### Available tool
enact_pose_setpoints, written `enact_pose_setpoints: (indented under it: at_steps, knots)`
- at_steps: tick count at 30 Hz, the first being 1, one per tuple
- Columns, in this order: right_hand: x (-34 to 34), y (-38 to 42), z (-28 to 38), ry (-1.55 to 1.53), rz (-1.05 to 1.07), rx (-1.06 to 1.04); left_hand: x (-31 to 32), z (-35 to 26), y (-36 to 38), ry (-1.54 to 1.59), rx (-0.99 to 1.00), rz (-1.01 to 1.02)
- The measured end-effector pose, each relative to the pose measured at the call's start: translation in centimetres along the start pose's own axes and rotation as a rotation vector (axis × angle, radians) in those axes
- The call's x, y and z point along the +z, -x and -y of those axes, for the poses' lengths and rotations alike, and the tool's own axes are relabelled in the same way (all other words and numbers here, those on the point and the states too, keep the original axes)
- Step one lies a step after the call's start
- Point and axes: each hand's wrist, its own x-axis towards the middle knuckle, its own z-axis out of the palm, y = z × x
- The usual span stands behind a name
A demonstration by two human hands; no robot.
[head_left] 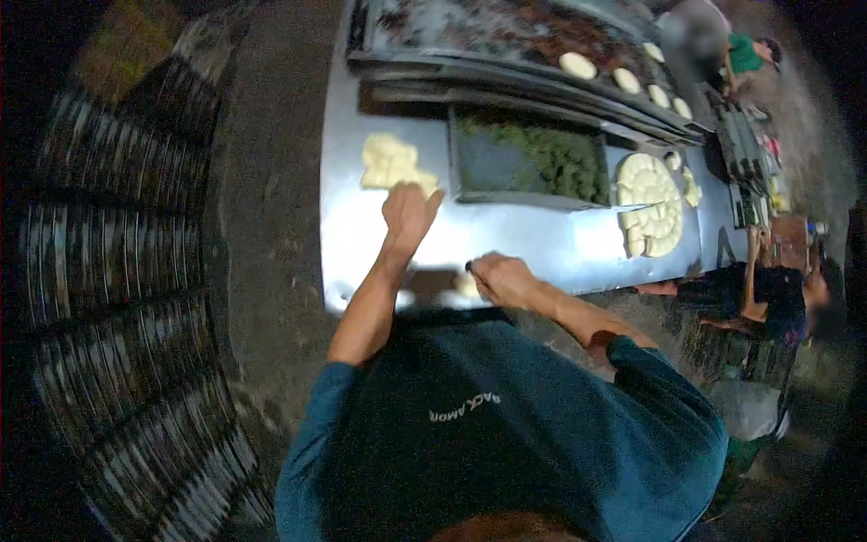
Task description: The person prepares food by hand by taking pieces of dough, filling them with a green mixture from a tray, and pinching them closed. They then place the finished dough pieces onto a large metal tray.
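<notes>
My left hand (409, 219) is closed, its fingers curled at the near edge of a pale, uneven lump of dough (388, 161) on the metal table (533, 239). Near the table's front edge, my right hand (508, 282) is wrapped around a tool whose dark end (470, 266) sticks out; the rest of it is hidden or blurred. Just left of that hand lies a small pale piece of dough (466, 285), smeared by motion. Farther right on the table rests a large coil of dough (648, 203), with a gap across it.
Behind my hands sits a metal tray (492, 163) with green crumbly filling (564, 167). Beyond it, a large tray (470, 32) carries several oval dough pieces (578, 66). Ridged dark racks or trays (117, 262) stand at left. Other people (768, 294) are at the right.
</notes>
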Motion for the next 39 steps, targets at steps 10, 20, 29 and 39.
enact_pose_setpoints:
  at_steps: [10,20,29,39]
  knots:
    - [-25.7,-4.6,-6.3,-0.327,-0.734,-0.003,-3.3,4.0,10.9,0.688,-0.390,-0.042]
    - [-25.8,-15.8,-9.6,0.016,-0.909,-0.124,-6.4,0.7,10.3,0.969,-0.451,-0.095]
    - [-13.0,-7.9,7.6,-0.578,-0.786,-0.142,-9.9,-6.7,2.9,1.135,-0.041,-0.395]
    - [-11.3,-4.8,9.2,-1.293,-0.959,0.230,-8.9,-8.2,7.2,1.292,0.058,-0.270]
